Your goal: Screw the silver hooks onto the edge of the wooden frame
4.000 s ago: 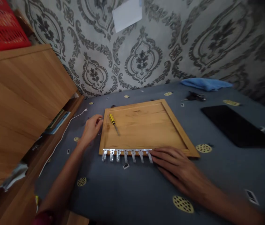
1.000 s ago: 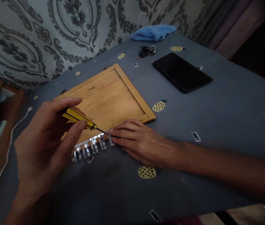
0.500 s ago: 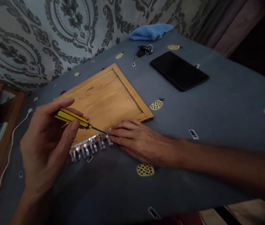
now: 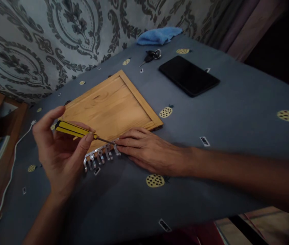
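Observation:
My left hand (image 4: pixel 62 149) grips a screwdriver (image 4: pixel 73 128) with a yellow and black handle, thumb and fingers around it and the index finger raised off it. Its thin shaft points right and down to the end of a silver hook rail (image 4: pixel 100 151). The rail lies along the near edge of a wooden framed board (image 4: pixel 111 105), its several hooks hanging over the tablecloth. My right hand (image 4: pixel 149 149) lies at the rail's right end, fingers pressed together on rail and board edge beside the screwdriver tip. My fingertips hide the exact contact point there.
A black tablet (image 4: pixel 189 75) lies right of the board on the grey pineapple-print tablecloth (image 4: pixel 236 119). Keys (image 4: pixel 151 56) and a blue cloth (image 4: pixel 160 35) are farther back. A white cable (image 4: pixel 13 163) runs down the left, beside a wooden shelf (image 4: pixel 3 143) with books.
My left hand has shifted around the screwdriver handle, its index finger lifting away. The screwdriver tip stays at the rail's end by my right fingertips. The camera view has shifted slightly.

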Motion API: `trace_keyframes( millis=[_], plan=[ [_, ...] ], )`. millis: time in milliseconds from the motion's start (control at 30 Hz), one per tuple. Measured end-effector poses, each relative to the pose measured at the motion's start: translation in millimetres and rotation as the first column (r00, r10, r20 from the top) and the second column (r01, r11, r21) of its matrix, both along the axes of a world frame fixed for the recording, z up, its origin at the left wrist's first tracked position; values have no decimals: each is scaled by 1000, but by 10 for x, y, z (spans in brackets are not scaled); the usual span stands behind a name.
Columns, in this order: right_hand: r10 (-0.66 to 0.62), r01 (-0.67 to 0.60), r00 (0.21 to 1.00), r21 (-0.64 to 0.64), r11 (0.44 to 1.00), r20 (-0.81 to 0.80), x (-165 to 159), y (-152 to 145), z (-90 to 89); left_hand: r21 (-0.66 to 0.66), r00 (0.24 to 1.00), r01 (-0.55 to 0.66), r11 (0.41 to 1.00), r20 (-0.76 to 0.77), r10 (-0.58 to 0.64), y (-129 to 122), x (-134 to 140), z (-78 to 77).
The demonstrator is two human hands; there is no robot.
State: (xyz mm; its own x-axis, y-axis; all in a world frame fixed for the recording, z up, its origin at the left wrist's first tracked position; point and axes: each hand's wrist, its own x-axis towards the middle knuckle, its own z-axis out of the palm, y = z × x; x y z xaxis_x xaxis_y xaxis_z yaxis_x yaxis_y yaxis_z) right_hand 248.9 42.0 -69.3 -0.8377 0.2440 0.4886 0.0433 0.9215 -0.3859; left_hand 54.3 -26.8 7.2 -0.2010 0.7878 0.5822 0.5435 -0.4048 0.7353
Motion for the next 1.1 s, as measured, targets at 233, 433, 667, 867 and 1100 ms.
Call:
trace_keyframes(
  millis=[233, 433, 667, 867, 1100],
  plan=[
    [4, -4, 1000, -1, 1000, 0, 1, 2, 18, 11, 996, 93, 996, 1, -93, 5, -10, -39],
    [8, -8, 1000, 12, 1000, 9, 1, 8, 6, 24, 1000, 3, 1000, -22, -2, 22, -5, -13],
    [-2, 2, 1000, 9, 1000, 29, -6, 3, 26, -6, 993, 83, 997, -79, -83, 1, -32, 19],
    [-3, 2, 999, 15, 1000, 53, -1, 7, 26, -2, 979, 164, 986, -120, -163, 7, -91, 38],
    [1, -2, 998, 13, 1000, 70, 6, 9, 33, -40, 957, 254, 966, -131, -257, 60, -119, 67]
  ],
)
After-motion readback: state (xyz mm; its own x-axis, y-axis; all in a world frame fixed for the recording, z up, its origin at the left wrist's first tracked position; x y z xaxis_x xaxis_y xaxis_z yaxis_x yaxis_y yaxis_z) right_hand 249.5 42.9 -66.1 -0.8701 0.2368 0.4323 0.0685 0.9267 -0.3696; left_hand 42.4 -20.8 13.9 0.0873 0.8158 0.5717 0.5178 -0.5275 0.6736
